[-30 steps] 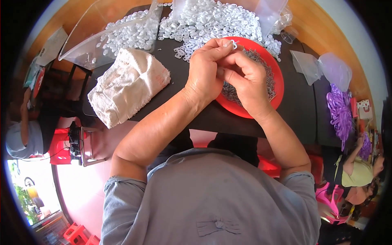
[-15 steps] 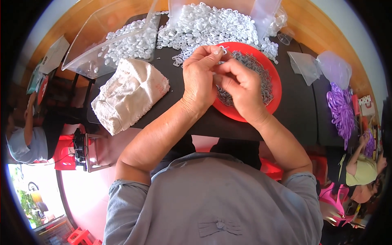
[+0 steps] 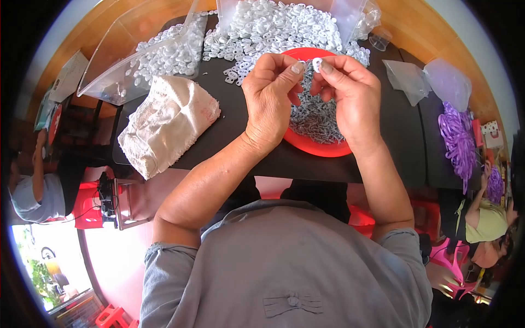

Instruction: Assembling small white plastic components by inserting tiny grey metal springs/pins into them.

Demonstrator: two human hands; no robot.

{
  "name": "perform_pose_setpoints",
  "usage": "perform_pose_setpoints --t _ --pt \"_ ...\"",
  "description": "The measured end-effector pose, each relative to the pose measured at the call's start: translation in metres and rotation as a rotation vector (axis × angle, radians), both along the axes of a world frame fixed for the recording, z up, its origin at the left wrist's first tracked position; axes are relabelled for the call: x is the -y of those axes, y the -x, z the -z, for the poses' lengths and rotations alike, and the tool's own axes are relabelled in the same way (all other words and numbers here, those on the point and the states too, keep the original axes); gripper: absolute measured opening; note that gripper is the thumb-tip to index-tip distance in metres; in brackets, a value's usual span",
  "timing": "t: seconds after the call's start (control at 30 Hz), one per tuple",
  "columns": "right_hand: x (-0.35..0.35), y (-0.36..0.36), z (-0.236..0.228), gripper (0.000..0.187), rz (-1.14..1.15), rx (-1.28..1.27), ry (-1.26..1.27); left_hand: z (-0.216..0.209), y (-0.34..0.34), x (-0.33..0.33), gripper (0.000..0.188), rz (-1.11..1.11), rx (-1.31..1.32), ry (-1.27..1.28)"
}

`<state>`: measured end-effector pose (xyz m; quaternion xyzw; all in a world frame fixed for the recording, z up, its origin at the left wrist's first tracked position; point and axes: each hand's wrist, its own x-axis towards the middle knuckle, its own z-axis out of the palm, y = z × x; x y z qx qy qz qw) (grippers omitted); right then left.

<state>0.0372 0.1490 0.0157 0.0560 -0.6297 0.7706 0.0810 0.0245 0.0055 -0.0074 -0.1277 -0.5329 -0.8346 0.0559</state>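
Observation:
Over a red bowl (image 3: 320, 148) heaped with small grey screws (image 3: 322, 117), both hands are raised close together. My right hand (image 3: 353, 87) pinches a small white oval plastic piece with holes (image 3: 317, 65) between thumb and forefinger. Beside it, my left hand (image 3: 270, 93) is closed with thumb against forefinger; whatever sits at its fingertips is too small to make out. Behind the hands spreads a large pile of similar white plastic pieces (image 3: 284, 24).
Left of my forearm lies a folded off-white cloth (image 3: 169, 123). A clear plastic bin (image 3: 109, 90) rests tipped at the back left, with white pieces in it. Plastic bags (image 3: 448, 87) and purple ribbon (image 3: 456, 142) are at the right. Other people sit at both sides.
My hands have moved apart from each other, the right one up and to the right. A white piece now shows in my right fingertips; earlier one was at my left fingertips.

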Motion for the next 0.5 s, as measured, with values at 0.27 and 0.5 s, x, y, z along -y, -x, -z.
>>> perform_pose_setpoints --t 0.27,0.5 --pt "0.0046 -0.0024 -0.0001 0.015 0.024 -0.035 -0.038 0.0005 -0.0002 -0.002 0.01 0.0 0.033 -0.055" --pt "0.0075 -0.0032 0.001 0.014 0.069 -0.08 -0.098 0.0014 -0.0007 0.0003 0.012 0.001 0.033 -0.03"
